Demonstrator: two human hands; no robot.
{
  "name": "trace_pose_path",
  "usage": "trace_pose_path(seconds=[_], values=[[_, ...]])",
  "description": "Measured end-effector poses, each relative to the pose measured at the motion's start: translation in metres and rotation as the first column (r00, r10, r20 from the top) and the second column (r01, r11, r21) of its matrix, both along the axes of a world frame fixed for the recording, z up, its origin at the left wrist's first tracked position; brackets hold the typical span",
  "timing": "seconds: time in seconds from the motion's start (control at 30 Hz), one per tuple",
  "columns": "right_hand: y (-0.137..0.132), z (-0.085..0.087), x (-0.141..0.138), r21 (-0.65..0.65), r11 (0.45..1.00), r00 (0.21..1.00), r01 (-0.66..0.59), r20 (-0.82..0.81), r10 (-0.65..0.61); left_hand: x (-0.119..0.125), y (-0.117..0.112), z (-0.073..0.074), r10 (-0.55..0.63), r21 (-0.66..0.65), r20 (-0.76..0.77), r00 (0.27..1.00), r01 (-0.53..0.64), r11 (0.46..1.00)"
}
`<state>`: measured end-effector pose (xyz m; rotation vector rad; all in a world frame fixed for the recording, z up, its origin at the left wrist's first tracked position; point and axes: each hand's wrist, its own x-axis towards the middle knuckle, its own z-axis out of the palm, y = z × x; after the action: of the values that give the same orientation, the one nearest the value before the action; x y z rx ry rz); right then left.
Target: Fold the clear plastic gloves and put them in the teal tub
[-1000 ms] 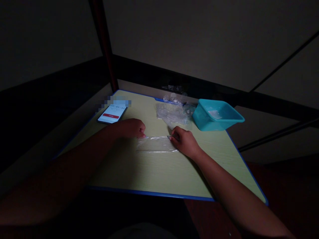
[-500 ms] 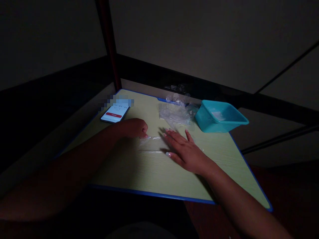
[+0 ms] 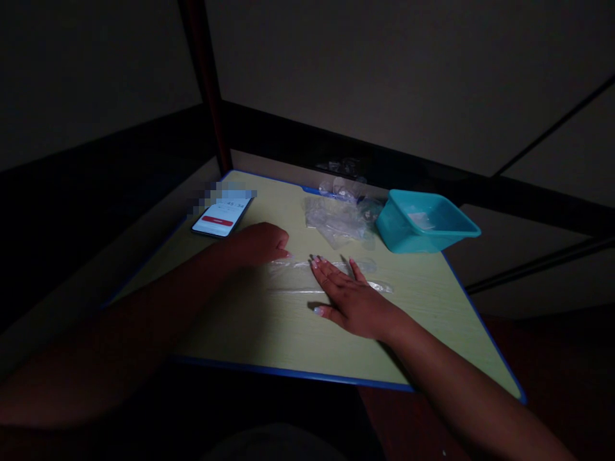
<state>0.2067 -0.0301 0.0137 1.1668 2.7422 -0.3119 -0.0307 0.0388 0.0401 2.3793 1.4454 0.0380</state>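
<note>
A clear plastic bag [image 3: 298, 279] lies flat on the pale table, its long edges catching the light. My left hand [image 3: 266, 243] is curled closed at the bag's far left corner, thumb and fingers pinched on that corner. My right hand [image 3: 353, 299] rests palm down across the bag's middle and right part with its fingers stretched out. Its thumb lies apart on the near side, and the hand hides part of the bag.
A pile of clear plastic bags [image 3: 336, 221] lies at the table's far edge. Right of it stands a turquoise plastic basket [image 3: 408, 240] with something whitish inside. A lit phone [image 3: 218, 221] lies at the left. The table [image 3: 298, 339] has a blue rim; walls stand behind.
My right hand has come down flat on the bag and shifted slightly toward me and left. My left hand has barely moved, staying at the bag's corner.
</note>
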Motion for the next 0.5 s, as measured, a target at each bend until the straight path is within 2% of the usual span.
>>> trace_pose_path(seconds=[0.1, 0.2, 0.27, 0.37, 0.5], values=[[0.000, -0.001, 0.000, -0.009, 1.000, 1.000, -0.005, -0.023, 0.005, 0.009, -0.007, 0.001, -0.065, 0.179, 0.112, 0.992, 0.044, 0.983], [0.001, -0.003, 0.001, -0.006, 1.000, 0.998, -0.013, -0.065, 0.013, 0.017, -0.014, -0.006, -0.206, 0.156, 0.186, 0.961, 0.178, 0.972], [0.001, -0.004, 0.002, -0.003, 1.000, 0.996, -0.017, -0.085, 0.017, 0.021, -0.018, -0.012, -0.275, 0.131, 0.180, 0.944, 0.254, 0.958], [0.002, -0.005, 0.002, -0.015, 1.000, 0.996, -0.020, -0.091, 0.018, 0.024, -0.022, -0.020, -0.298, 0.095, 0.129, 0.946, 0.287, 0.953], [0.002, -0.004, 0.001, -0.032, 0.999, 0.997, -0.024, -0.080, 0.021, 0.025, -0.023, -0.022, -0.297, 0.101, 0.026, 0.954, 0.293, 0.951]])
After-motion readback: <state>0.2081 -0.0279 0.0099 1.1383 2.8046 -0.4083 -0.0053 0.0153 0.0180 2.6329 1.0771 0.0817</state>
